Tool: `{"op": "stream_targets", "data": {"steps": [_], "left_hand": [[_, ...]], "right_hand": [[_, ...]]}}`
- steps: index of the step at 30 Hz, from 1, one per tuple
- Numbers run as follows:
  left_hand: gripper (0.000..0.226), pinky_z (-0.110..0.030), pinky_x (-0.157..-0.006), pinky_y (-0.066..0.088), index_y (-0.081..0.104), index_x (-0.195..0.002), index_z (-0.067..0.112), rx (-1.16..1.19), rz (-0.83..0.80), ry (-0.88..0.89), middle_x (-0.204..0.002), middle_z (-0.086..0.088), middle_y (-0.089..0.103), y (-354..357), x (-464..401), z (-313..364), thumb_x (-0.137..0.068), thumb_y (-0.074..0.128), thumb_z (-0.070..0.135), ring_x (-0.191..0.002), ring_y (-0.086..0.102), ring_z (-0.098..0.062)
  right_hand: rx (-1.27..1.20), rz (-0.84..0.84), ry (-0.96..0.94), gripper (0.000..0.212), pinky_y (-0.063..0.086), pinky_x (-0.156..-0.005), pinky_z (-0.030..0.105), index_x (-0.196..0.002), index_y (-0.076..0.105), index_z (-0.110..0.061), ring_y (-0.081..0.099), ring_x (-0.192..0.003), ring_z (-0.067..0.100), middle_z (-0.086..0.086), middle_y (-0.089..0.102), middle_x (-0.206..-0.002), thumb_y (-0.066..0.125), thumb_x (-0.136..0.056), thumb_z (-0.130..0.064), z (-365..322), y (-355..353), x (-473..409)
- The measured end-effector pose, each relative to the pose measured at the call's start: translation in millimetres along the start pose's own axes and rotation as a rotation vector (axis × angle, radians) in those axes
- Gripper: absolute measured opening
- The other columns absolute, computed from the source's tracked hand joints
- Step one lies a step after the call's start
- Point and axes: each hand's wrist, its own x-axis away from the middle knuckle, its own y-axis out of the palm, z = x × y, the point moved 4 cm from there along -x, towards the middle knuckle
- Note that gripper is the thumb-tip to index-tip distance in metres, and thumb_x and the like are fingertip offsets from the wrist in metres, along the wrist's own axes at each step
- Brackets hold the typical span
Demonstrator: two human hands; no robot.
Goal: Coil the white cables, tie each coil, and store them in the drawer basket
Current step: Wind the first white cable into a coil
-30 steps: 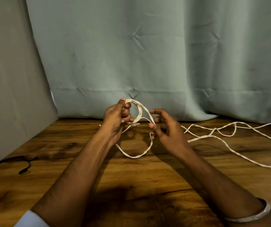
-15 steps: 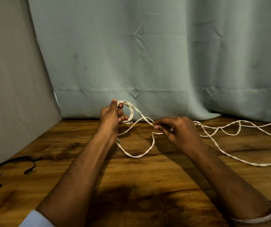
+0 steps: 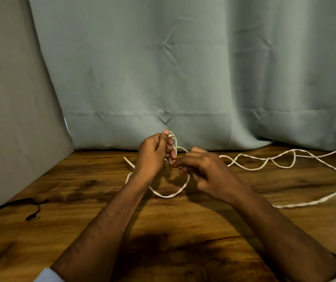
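Since half a second ago, my right hand [image 3: 207, 171] has closed in on my left hand [image 3: 153, 153], feeding slack. Both pinch the white cable [image 3: 264, 165]: left fingers curl round the loops; the remainder trails right. Light, limp; grip near the coil.

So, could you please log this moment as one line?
step: coiling | left hand: holds coil | right hand: feeds white cable | rest: loose on table
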Motion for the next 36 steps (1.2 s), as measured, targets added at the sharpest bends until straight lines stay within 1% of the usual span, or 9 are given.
{"op": "stream_targets", "data": {"steps": [5,11,15,18,22,26,29,32,36], "left_hand": [[0.047,-0.022,-0.055,0.042,0.056,-0.063,0.02,-0.103,-0.062,0.021,-0.046,0.009,0.055,16.7,3.9,-4.6,-0.108,0.042,0.026,-0.047,0.052,-0.003],[0.059,-0.024,-0.051,0.049,0.06,-0.056,0.013,0.254,-0.203,-0.265,-0.044,-0.007,0.049,33.3,16.5,-6.0,-0.108,0.039,0.033,-0.039,0.052,-0.019],[0.056,-0.028,-0.055,0.049,0.065,-0.06,0.014,0.503,-0.197,-0.409,-0.046,0.002,0.027,52.2,24.5,-2.1,-0.106,0.042,0.037,-0.039,0.028,-0.013],[0.055,-0.027,-0.053,0.047,0.058,-0.053,0.017,0.532,-0.143,-0.388,-0.044,0.005,0.024,52.1,23.5,0.3,-0.101,0.05,0.043,-0.037,0.021,-0.009],[0.043,-0.021,-0.047,0.047,0.053,-0.066,0.008,0.47,-0.104,-0.326,-0.038,0.002,0.045,48.0,20.6,3.8,-0.1,0.055,0.034,-0.031,0.032,-0.006],[0.043,-0.021,-0.049,0.046,0.062,-0.077,-0.004,0.458,-0.111,-0.318,-0.056,-0.013,0.065,49.8,19.7,-1.9,-0.101,0.055,0.031,-0.042,0.046,-0.014],[0.032,-0.025,-0.054,0.045,0.061,-0.078,0.005,0.469,-0.088,-0.311,-0.049,-0.002,0.051,50.7,15.2,-9.8,-0.102,0.055,0.025,-0.041,0.041,-0.01],[0.014,-0.026,-0.056,0.048,0.056,-0.097,0.005,0.523,-0.091,-0.311,-0.054,0.002,0.04,49.3,10.5,-11.9,-0.103,0.053,0.018,-0.043,0.038,-0.008],[0.021,-0.028,-0.059,0.047,0.058,-0.112,-0.002,0.56,-0.145,-0.373,-0.058,-0.001,0.042,50.8,11.5,-10.8,-0.105,0.048,0.016,-0.045,0.04,-0.009]], "right_hand": [[-0.125,0.101,0.075,0.019,0.039,-0.09,0.016,-0.103,0.078,-0.02,0.049,-0.104,0.011,-0.009,0.055,-0.104,0.07,-0.093,-0.006,1.9,-2.7,-1.8],[-0.432,0.371,0.362,0.026,0.049,-0.094,0.022,-0.106,0.072,-0.022,0.063,-0.109,0.016,-0.002,0.069,-0.109,0.082,-0.085,-0.01,16.1,-12.6,1.2],[-0.762,0.446,0.637,0.041,0.06,-0.081,0.029,-0.114,0.07,-0.014,0.07,-0.089,0.011,0.009,0.069,-0.106,0.087,-0.078,-0.004,29.8,-11.9,5.6],[-1.04,0.399,0.778,0.042,0.062,-0.069,0.036,-0.12,0.067,-0.004,0.074,-0.076,0.022,0.014,0.077,-0.095,0.083,-0.081,-0.006,33.5,-3.2,6.9],[-1.281,0.388,0.834,0.027,0.058,-0.058,0.03,-0.119,0.064,0.004,0.066,-0.058,0.023,0.016,0.069,-0.081,0.066,-0.094,-0.006,33.5,4.5,3.9],[-1.391,0.346,0.802,0.018,0.051,-0.061,0.032,-0.115,0.058,-0.001,0.053,-0.052,0.017,0.003,0.05,-0.062,0.057,-0.1,-0.013,30.9,10.0,2.1],[-1.391,0.435,0.793,0.01,0.049,-0.056,0.028,-0.113,0.054,-0.004,0.045,-0.051,0.014,0.001,0.043,-0.062,0.052,-0.104,-0.006,30.6,8.3,2.6],[-1.366,0.512,0.801,0.009,0.05,-0.052,0.026,-0.11,0.057,-0.007,0.045,-0.051,0.014,0.003,0.047,-0.064,0.053,-0.103,-0.004,32.8,7.4,3.2],[-1.336,0.553,0.805,0.009,0.048,-0.055,0.03,-0.108,0.059,-0.01,0.047,-0.047,0.01,-0.001,0.052,-0.057,0.053,-0.104,-0.005,34.1,9.5,4.4]]}}
